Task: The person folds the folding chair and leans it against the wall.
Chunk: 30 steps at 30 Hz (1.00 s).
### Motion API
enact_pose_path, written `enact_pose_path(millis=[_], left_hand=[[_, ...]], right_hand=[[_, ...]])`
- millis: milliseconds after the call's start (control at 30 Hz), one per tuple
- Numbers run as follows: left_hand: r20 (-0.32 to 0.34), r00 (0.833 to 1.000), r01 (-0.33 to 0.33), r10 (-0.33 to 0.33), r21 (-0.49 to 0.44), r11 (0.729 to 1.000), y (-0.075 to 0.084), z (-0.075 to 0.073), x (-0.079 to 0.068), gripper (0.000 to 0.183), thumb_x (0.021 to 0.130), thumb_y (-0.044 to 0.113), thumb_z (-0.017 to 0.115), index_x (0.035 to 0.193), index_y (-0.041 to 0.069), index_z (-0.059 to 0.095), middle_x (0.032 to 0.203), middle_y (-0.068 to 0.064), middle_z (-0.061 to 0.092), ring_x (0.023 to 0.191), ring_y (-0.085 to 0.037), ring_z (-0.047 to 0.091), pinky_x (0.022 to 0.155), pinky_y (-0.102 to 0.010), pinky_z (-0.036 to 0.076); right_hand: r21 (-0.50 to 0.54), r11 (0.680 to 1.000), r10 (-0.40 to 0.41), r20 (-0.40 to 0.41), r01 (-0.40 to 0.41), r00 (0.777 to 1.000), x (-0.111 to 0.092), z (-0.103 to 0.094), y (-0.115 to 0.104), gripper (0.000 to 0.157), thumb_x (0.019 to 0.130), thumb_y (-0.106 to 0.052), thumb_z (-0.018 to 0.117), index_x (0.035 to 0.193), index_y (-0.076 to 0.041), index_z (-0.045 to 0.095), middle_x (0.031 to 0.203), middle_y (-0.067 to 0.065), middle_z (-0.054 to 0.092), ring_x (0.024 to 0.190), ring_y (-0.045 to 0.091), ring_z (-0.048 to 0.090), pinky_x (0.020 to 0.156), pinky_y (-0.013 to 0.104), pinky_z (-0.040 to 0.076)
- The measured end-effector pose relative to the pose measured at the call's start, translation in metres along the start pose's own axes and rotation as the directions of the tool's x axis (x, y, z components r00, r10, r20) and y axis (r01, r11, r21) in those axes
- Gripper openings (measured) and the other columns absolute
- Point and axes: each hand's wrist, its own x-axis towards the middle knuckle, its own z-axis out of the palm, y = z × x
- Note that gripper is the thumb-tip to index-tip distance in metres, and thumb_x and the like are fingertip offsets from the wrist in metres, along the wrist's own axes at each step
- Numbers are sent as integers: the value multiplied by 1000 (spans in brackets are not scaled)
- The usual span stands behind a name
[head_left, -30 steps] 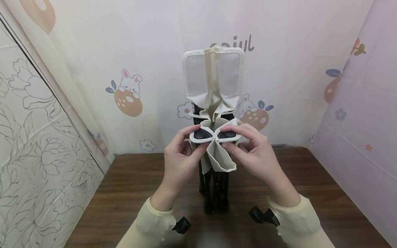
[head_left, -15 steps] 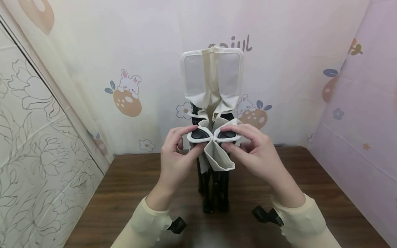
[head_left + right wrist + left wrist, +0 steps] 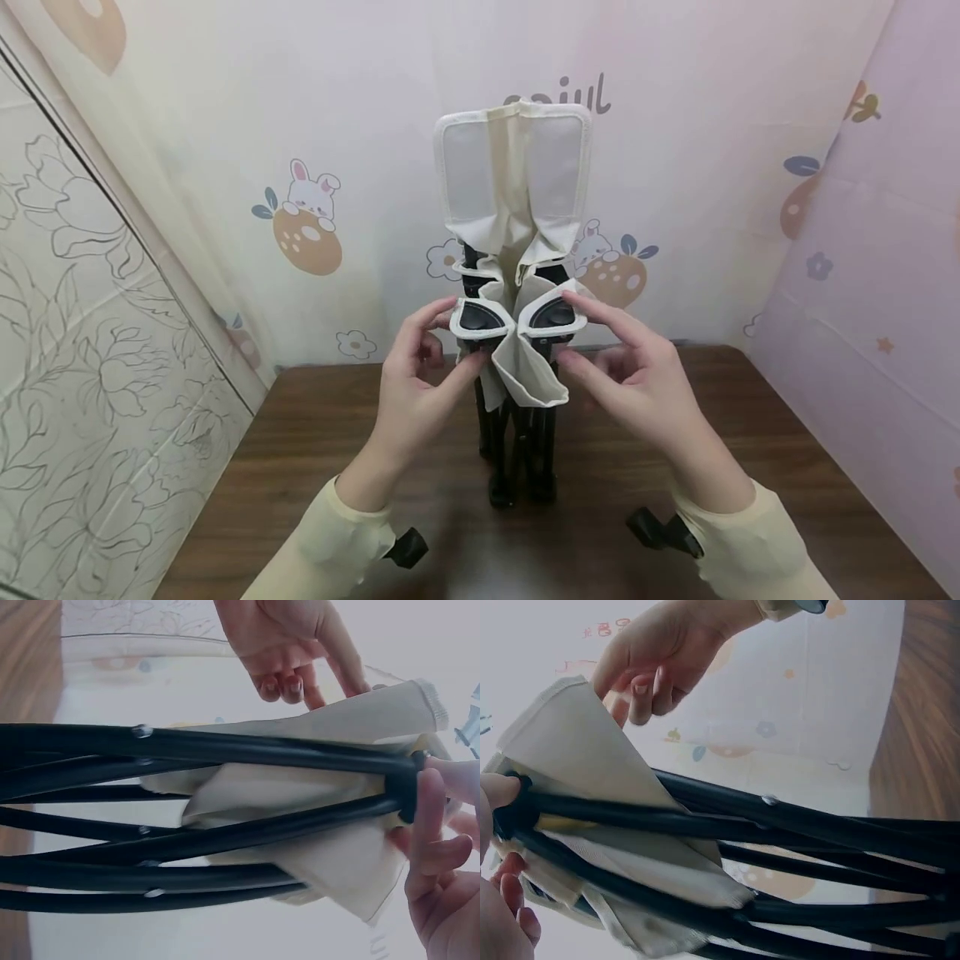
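A small folding chair (image 3: 528,377) with cream fabric and black tube legs stands folded in the middle of the table. Its mesh-panelled backrest (image 3: 555,167) rises at the back, and the seat fabric sags between the front corners. My left hand (image 3: 411,367) holds the left front corner (image 3: 478,318), index finger at its outer edge and thumb below. At the right front corner (image 3: 553,317), my right hand (image 3: 648,375) has index finger above and thumb below. Both wrist views show fingertips against a black joint (image 3: 516,806) at the tube ends.
The brown wooden table (image 3: 337,450) lies under the chair. Behind hangs a pale curtain (image 3: 390,167) printed with rabbits and fruit; patterned cloths close off both sides. Black wrist camera mounts (image 3: 408,548) stick out from the sleeves.
Both hands have shifted outward, and the fingers have slid from the tops of the front corners to their outer edges. The two corners stand slightly farther apart. The chair remains folded.
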Motion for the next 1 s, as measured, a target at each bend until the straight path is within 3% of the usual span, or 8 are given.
enact_pose_path(millis=[100, 200, 333, 500, 667, 800, 933, 1000], left_hand=[[-3, 999, 47, -48, -53, 997, -9, -6, -9, 63, 92, 3, 86, 148, 14, 60, 120, -6, 68, 81, -27, 47, 68, -30, 41], [-2, 995, 100, -100, -70, 993, -20, -12, -20, 56, 94, 2, 83, 144, 13, 59, 118, -10, 70, 79, -24, 48, 69, -27, 43], [12, 987, 162, -162, -80, 984, -39, -18, -36, 49, 96, 1, 80, 140, 7, 58, 117, -14, 71, 76, -18, 51, 66, -24, 44], [68, 968, 246, -241, -74, 967, -62, -18, -61, 43, 95, -1, 78, 134, 4, 61, 112, -9, 73, 75, -13, 55, 66, -22, 46], [176, 925, 345, -336, -18, 939, -81, -14, -81, 38, 95, 3, 80, 129, 12, 66, 109, -8, 75, 74, -13, 57, 65, -23, 47], [270, 880, 396, -390, 34, 918, -94, -11, -94, 38, 96, 7, 81, 130, 9, 66, 111, -10, 75, 78, -15, 61, 67, -24, 49], [358, 828, 425, -432, 103, 899, -103, -9, -106, 35, 97, 13, 82, 128, 6, 68, 111, -7, 76, 83, -15, 65, 71, -26, 53], [405, 794, 437, -454, 140, 888, -105, -8, -111, 34, 97, 17, 82, 127, 7, 69, 113, -7, 76, 88, -14, 67, 74, -28, 54]], right_hand=[[21, 999, 29, -31, -28, 999, -10, -3, 7, 78, 92, 14, 79, 161, -13, 54, 133, 4, 67, 44, 16, 56, 44, 29, 48], [91, 991, 105, -26, -102, 994, -20, -4, 16, 74, 95, 13, 76, 160, -13, 52, 125, 10, 67, 44, 19, 52, 40, 29, 45], [153, 966, 210, 18, -211, 977, -35, 1, 35, 50, 99, 9, 74, 142, -8, 57, 109, 7, 66, 47, 18, 54, 37, 32, 45], [135, 934, 320, 96, -331, 943, -56, 12, 62, 28, 100, 2, 77, 122, -5, 61, 101, 6, 62, 48, 14, 55, 39, 36, 50], [32, 905, 415, 149, -424, 898, -76, 24, 86, 17, 99, -10, 82, 109, -13, 68, 82, 3, 66, 47, 16, 57, 45, 37, 53], [-47, 913, 407, 149, -404, 901, -91, 33, 103, 17, 95, -12, 85, 101, -18, 70, 71, 0, 65, 51, 16, 62, 46, 33, 51], [-69, 932, 363, 156, -357, 919, -104, 37, 118, 18, 93, -11, 87, 103, -18, 74, 87, -2, 72, 62, 11, 65, 51, 30, 52], [-61, 937, 349, 179, -344, 920, -109, 38, 124, 18, 93, -11, 87, 106, -17, 76, 94, -1, 74, 70, 11, 68, 56, 29, 55]])
